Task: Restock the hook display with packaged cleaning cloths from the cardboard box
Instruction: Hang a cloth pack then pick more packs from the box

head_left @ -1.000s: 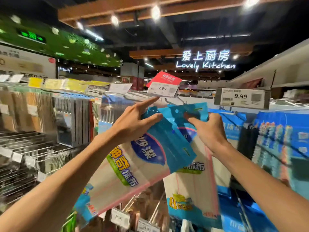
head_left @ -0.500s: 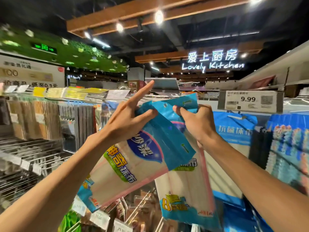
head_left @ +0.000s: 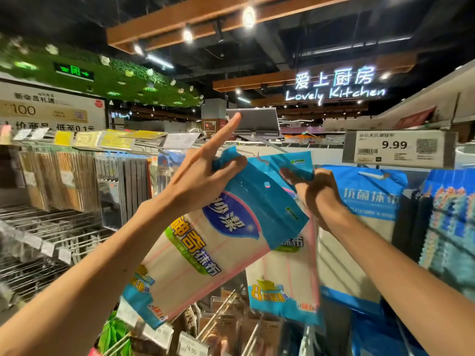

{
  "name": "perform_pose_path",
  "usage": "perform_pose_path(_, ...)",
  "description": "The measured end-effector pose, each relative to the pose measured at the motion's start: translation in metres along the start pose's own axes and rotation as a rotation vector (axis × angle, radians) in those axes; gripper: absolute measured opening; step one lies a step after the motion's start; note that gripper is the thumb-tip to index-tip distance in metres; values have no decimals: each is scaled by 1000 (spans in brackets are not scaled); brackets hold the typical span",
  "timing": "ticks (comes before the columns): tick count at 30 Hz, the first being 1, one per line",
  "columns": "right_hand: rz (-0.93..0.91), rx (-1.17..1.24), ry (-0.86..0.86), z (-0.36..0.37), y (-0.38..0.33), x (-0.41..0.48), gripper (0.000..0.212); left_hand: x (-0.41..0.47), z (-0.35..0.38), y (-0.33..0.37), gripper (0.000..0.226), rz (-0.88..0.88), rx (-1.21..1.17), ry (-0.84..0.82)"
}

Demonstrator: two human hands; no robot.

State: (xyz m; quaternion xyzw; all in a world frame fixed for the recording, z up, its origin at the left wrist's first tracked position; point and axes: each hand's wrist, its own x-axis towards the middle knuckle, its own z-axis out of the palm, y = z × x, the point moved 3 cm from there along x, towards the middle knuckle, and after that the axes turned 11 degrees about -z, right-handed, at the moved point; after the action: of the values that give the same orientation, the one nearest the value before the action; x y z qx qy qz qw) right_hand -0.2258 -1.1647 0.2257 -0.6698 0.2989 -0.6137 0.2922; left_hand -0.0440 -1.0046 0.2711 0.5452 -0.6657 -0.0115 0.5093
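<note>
Left hand (head_left: 200,181) pinches a tilted pack (head_left: 205,253), right hand (head_left: 317,192) grips a second pack (head_left: 282,278). Neither seems hung yet, I'd say

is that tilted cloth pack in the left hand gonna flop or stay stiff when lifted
Probably floppy: the pack buckles at its blue header where the left hand pinches it. Likely light, since a pinch at one corner carries it tilted. The glossy film may be slippery, so a firm grip helps.

Head camera, angled upward, near hook display (head_left: 270,145)
</note>
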Motion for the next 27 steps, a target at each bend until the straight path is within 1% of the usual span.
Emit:
perform_pose_path(1,-62,14,33,-5,-1,-8,51,0,2,0,67,0,-8,-3)
perform_pose_path(3,-185,-76,113,-18,-7,-31,54,1,4,-3,66,8,-19,13)
perform_pose_path(4,-200,-64,138,-25,-13,-44,56,1,4,-3,66,18,-30,20)
perform_pose_path(5,-175,-9,130,-30,-17,-54,62,1,6,-3,67,26,-42,22)
perform_pose_path(6,-111,57,62,-34,-25,-66,69,1,7,-3,68,26,-56,17)
perform_pose_path(7,-35,136,-60,-35,-29,-76,71,2,8,-4,67,19,-82,11)
perform_pose_path(8,14,228,-189,-35,-38,-88,68,3,10,-3,67,10,-117,10)
perform_pose_path(9,14,295,-281,-32,-42,-96,59,3,11,-3,66,7,-146,18)
perform_pose_path(10,-16,334,-321,-29,-45,-101,47,3,13,-3,66,9,-158,29)
perform_pose_path(11,-52,350,-306,-26,-45,-102,34,4,14,-4,68,7,-162,35)
perform_pose_path(13,-130,316,-173,-20,-43,-97,10,7,17,-9,75,-13,-180,28)
perform_pose_path(14,-165,292,-120,-17,-41,-93,7,9,17,-12,79,-33,-182,42)
perform_pose_path(16,-212,285,-61,-10,-42,-84,10,10,15,-14,83,-39,-124,107)
perform_pose_path(18,-231,275,8,-7,-49,-75,12,9,15,-12,82,9,-78,156)
perform_pose_path(21,-257,194,83,-6,-53,-58,13,10,19,-14,76,56,-108,199)
perform_pose_path(24,-272,142,85,3,-54,-45,14,16,21,-23,70,85,-103,262)
perform_pose_path(27,-278,143,87,10,-57,-42,10,19,19,-25,68,109,-70,305)
